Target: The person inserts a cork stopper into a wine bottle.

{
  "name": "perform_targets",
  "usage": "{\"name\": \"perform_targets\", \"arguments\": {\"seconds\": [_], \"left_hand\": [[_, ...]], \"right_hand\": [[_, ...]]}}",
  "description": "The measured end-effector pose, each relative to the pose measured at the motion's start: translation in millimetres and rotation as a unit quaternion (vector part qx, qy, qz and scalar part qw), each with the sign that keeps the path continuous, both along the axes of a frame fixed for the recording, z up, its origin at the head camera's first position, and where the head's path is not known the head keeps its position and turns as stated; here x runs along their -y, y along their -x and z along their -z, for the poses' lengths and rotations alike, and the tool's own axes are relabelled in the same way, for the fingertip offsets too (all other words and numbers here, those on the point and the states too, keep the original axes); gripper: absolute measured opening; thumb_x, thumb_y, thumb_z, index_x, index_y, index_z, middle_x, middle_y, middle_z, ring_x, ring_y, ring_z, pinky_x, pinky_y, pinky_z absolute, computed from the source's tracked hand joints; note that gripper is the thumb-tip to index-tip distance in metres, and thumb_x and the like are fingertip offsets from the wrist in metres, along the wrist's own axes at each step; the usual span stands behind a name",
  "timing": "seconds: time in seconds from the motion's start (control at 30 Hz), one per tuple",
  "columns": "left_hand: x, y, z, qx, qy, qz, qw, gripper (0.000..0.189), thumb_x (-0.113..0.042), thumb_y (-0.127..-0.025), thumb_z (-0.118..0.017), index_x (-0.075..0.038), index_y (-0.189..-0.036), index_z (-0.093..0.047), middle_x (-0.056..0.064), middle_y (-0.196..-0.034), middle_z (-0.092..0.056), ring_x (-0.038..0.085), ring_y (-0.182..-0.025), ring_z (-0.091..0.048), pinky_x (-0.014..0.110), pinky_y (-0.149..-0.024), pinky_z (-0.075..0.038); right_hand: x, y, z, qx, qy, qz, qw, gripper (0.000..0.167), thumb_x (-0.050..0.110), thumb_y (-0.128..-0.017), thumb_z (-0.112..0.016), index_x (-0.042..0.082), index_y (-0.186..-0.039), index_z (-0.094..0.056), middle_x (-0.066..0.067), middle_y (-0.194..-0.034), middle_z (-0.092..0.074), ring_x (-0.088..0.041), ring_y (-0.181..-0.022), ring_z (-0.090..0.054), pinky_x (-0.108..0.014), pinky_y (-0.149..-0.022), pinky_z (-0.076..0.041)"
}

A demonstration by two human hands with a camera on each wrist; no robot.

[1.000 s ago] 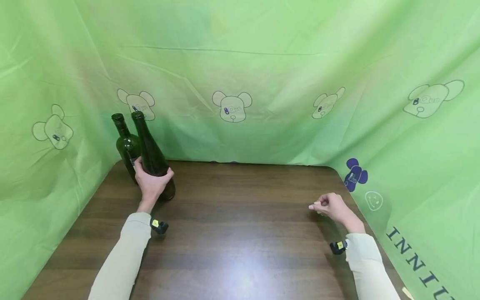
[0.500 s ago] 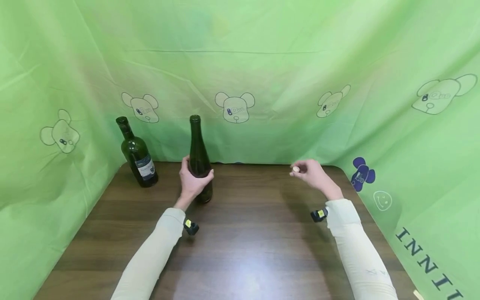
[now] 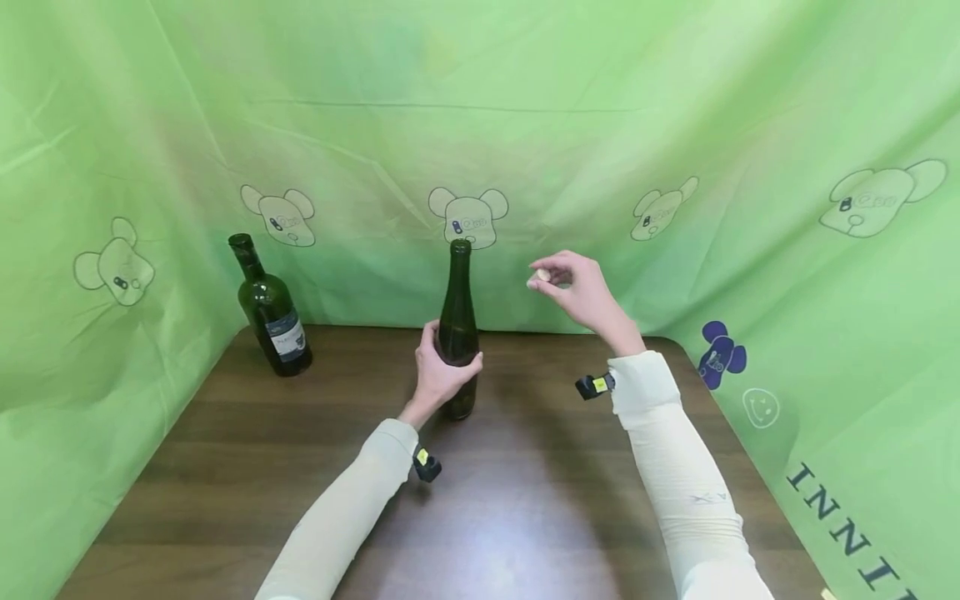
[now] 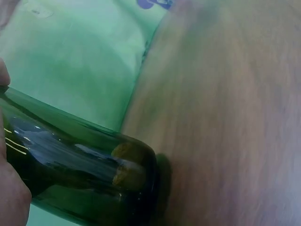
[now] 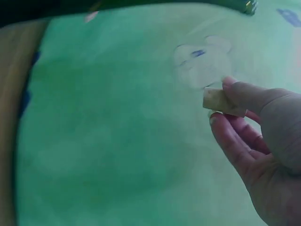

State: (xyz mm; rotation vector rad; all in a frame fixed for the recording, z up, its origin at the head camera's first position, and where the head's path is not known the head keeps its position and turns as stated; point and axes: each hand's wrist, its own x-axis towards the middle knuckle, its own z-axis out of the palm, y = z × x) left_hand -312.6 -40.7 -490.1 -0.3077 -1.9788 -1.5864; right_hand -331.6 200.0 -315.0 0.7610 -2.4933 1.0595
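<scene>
My left hand (image 3: 441, 372) grips a slim dark green glass wine bottle (image 3: 459, 312) round its body. The bottle is upright, its bare mouth at the top; whether its base touches the table I cannot tell. Through the glass near its base, brownish shapes (image 4: 127, 172) show in the left wrist view. Between thumb and fingers, my right hand (image 3: 585, 293) pinches a small pale cork (image 5: 221, 101), held in the air to the right of the bottle's mouth and apart from it. The bottle's neck (image 5: 207, 4) crosses the top of the right wrist view.
A second, wider green wine bottle (image 3: 276, 321) with a blue and white label stands at the table's back left. The brown wooden table (image 3: 247, 483) is enclosed by a light green cloth (image 3: 570, 100) printed with bear heads, behind and on both sides.
My left hand has carried the slim bottle rightward, away from the labelled bottle, to mid-table. My right hand has moved left and up with the cork, nearer the bottle's mouth.
</scene>
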Motion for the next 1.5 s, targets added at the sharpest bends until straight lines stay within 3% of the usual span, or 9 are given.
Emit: {"name": "perform_targets", "arguments": {"seconds": [0.2,0.4,0.67,0.9,1.17,1.5], "left_hand": [[-13.7,-0.4,8.7,-0.014,0.009,0.022,0.9996,0.073,-0.029,-0.066,-0.089,-0.014,-0.126,-0.052,0.004,-0.105,-0.068,0.020,-0.092,-0.064,0.037,-0.083,-0.052],[-17.8,2.9,15.3,-0.051,0.010,0.038,0.9979,0.073,-0.024,-0.067,-0.089,-0.014,-0.129,-0.052,0.005,-0.107,-0.070,0.021,-0.092,-0.066,0.039,-0.082,-0.053],[-17.6,5.8,19.9,-0.062,0.005,0.043,0.9972,0.075,-0.026,-0.069,-0.090,-0.015,-0.132,-0.052,0.006,-0.109,-0.070,0.022,-0.095,-0.067,0.038,-0.084,-0.053],[-23.7,6.4,22.5,-0.076,-0.006,0.024,0.9968,0.078,-0.012,-0.065,-0.093,-0.007,-0.133,-0.054,0.015,-0.112,-0.070,0.032,-0.099,-0.066,0.046,-0.087,-0.052],[-28.9,-16.7,-6.3,-0.106,-0.012,0.008,0.9943,0.073,-0.002,-0.065,-0.089,0.004,-0.128,-0.054,0.022,-0.112,-0.068,0.037,-0.100,-0.066,0.045,-0.087,-0.052],[-38.1,-18.1,-7.1,-0.121,-0.021,-0.010,0.9923,0.072,-0.003,-0.064,-0.090,0.006,-0.126,-0.056,0.022,-0.110,-0.069,0.039,-0.097,-0.067,0.047,-0.085,-0.053]], "right_hand": [[27,1.8,-30.1,-0.047,0.065,-0.034,0.9962,0.032,0.011,-0.088,-0.080,0.000,-0.117,-0.071,-0.013,-0.104,-0.074,-0.021,-0.089,-0.070,-0.025,-0.083,-0.056],[44,-2.7,-56.6,-0.068,0.102,-0.067,0.9903,0.029,0.010,-0.087,-0.081,0.000,-0.113,-0.073,-0.012,-0.100,-0.074,-0.015,-0.087,-0.070,-0.026,-0.084,-0.057],[57,-7.3,-72.9,-0.021,0.065,-0.097,0.9929,0.029,0.011,-0.087,-0.081,0.001,-0.113,-0.075,-0.012,-0.095,-0.075,-0.016,-0.084,-0.070,-0.033,-0.085,-0.057],[65,-6.2,-80.1,-0.012,0.000,-0.109,0.9940,0.027,0.012,-0.086,-0.082,0.000,-0.111,-0.076,-0.010,-0.095,-0.075,-0.018,-0.082,-0.070,-0.033,-0.083,-0.057],[68,-5.7,-91.0,0.022,-0.059,-0.109,0.9920,0.026,0.013,-0.087,-0.081,0.002,-0.110,-0.077,-0.007,-0.091,-0.074,-0.017,-0.079,-0.070,-0.032,-0.079,-0.058],[70,-4.8,-93.8,0.058,-0.096,-0.098,0.9888,0.025,0.017,-0.090,-0.079,0.005,-0.112,-0.078,-0.007,-0.095,-0.077,-0.016,-0.081,-0.072,-0.030,-0.078,-0.058]]}}
